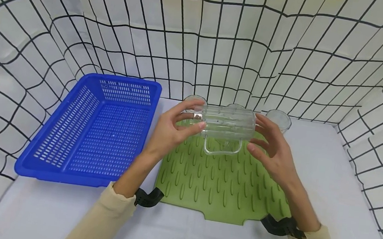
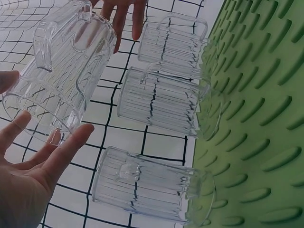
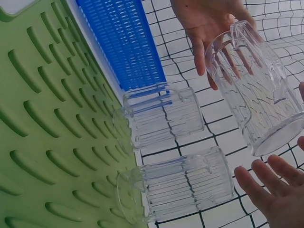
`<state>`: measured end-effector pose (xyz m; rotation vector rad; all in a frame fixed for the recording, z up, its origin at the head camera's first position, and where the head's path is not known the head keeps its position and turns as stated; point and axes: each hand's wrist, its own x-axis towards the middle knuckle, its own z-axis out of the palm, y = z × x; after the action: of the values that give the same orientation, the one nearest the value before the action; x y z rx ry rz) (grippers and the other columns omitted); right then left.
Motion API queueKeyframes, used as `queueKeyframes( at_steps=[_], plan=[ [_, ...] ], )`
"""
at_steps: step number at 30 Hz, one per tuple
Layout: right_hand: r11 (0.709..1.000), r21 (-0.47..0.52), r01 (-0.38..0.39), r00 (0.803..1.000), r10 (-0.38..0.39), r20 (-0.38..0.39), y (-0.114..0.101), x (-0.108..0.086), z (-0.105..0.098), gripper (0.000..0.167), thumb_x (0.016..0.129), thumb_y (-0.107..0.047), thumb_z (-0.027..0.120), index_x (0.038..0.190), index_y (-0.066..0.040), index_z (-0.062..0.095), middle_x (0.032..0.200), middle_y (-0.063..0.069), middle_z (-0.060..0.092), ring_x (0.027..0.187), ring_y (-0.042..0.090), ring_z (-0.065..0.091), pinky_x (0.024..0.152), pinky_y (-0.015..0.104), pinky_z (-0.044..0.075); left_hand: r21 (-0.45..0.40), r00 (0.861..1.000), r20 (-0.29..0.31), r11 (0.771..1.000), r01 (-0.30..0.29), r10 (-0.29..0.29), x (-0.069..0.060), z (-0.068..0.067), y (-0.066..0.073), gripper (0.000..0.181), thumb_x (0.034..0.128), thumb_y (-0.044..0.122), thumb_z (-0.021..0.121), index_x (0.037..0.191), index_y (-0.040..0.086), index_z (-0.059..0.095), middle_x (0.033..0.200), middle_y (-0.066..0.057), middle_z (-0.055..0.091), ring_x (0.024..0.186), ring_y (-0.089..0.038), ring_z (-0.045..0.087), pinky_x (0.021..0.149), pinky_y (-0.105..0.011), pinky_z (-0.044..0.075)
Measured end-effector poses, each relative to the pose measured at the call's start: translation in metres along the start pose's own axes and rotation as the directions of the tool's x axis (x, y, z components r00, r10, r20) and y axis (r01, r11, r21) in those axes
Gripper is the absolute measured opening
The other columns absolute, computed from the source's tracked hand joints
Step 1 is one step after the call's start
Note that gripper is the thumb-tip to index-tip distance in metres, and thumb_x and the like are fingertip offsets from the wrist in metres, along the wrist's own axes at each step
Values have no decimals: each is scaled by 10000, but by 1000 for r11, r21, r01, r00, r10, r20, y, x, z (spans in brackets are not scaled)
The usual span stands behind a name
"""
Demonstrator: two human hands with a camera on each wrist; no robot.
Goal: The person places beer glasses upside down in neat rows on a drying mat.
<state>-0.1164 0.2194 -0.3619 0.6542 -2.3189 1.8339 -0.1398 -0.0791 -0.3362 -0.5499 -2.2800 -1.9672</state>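
Observation:
A clear glass mug [image 1: 229, 123] is held on its side above the green drying mat [image 1: 220, 184], its handle toward me. My left hand [image 1: 171, 133] grips the mug's rim end between thumb and fingers. Around the base end, my right hand [image 1: 274, 154] has its fingers spread, very close to the glass; whether a fingertip touches it is hard to tell. The left wrist view shows the left fingers about the rim of the mug [image 2: 66, 66]. In the right wrist view, the base of the mug [image 3: 256, 90] faces my right fingers [image 3: 273, 178].
Behind the held mug, several more glass mugs [image 2: 161, 99] stand upside down along the mat's far edge, partly hidden in the head view. A blue plastic basket [image 1: 106, 138] sits at the left. Black wire grid panels [image 1: 199, 35] enclose the white-covered table [image 1: 325, 163].

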Motion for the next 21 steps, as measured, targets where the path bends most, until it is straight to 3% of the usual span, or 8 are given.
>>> queueKeyframes(
  at_steps=[10,21],
  plan=[
    [997,82,-6,1000,4,27,0,5,-1,819,927,84,645,1636,-184,334,1706,98,306,1446,99,489,1053,189,515,-37,1000,-8,999,17,-17,-4,9,-5,522,901,225,771,1404,280,639,1379,-21,636,1229,-299,673,903,-439,636],
    [969,245,24,998,-37,49,-3,8,-3,873,841,244,609,1615,-57,337,1649,150,389,1430,203,526,1101,311,543,-46,1000,12,999,10,-9,-5,12,-7,526,929,214,730,1439,259,610,1393,-39,624,1248,-297,666,973,-436,613]
  ],
)
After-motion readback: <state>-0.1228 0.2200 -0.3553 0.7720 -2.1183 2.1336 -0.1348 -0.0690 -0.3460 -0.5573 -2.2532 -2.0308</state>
